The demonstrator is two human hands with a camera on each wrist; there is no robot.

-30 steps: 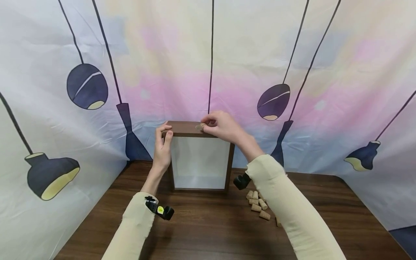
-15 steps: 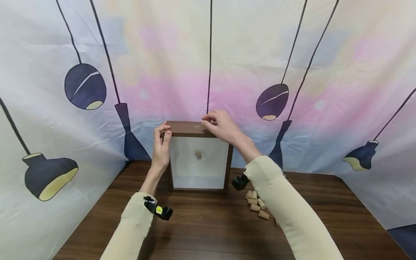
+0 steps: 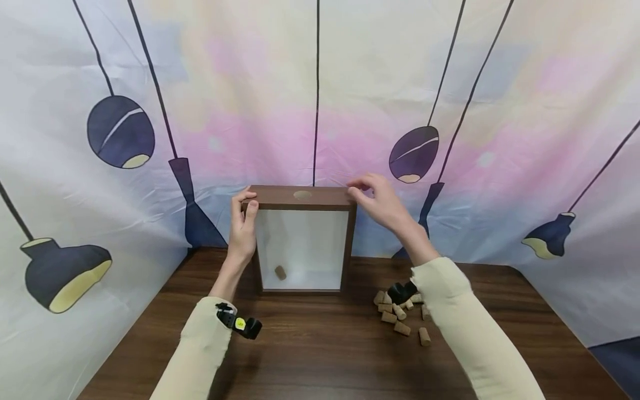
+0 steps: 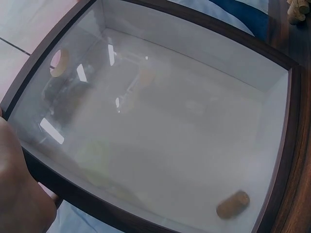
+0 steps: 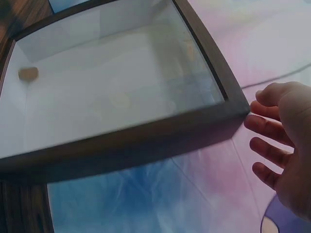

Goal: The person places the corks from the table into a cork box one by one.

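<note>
A brown-framed shadow box [image 3: 303,206] with a clear front and white inside stands upright on the table. My left hand [image 3: 242,230] grips its upper left corner, thumb on the front edge. One cork [image 3: 280,273] shows inside, tilted, low on the left; the left wrist view also has this cork [image 4: 233,205] near the box's bottom end. A round hole [image 3: 302,195] is cut in the top edge. My right hand [image 3: 382,203] is at the upper right corner, holding nothing, its fingers [image 5: 269,128] loosely bent beside the frame.
Several loose corks [image 3: 401,328] lie in a pile on the dark wooden table [image 3: 320,344], right of the box, below my right forearm. A printed cloth [image 3: 280,100] with hanging lamp pictures stands close behind and at the sides.
The cork my right hand pinched at the hole has been let go and has dropped inside the box to the lower left. My right hand has moved right, away from the hole.
</note>
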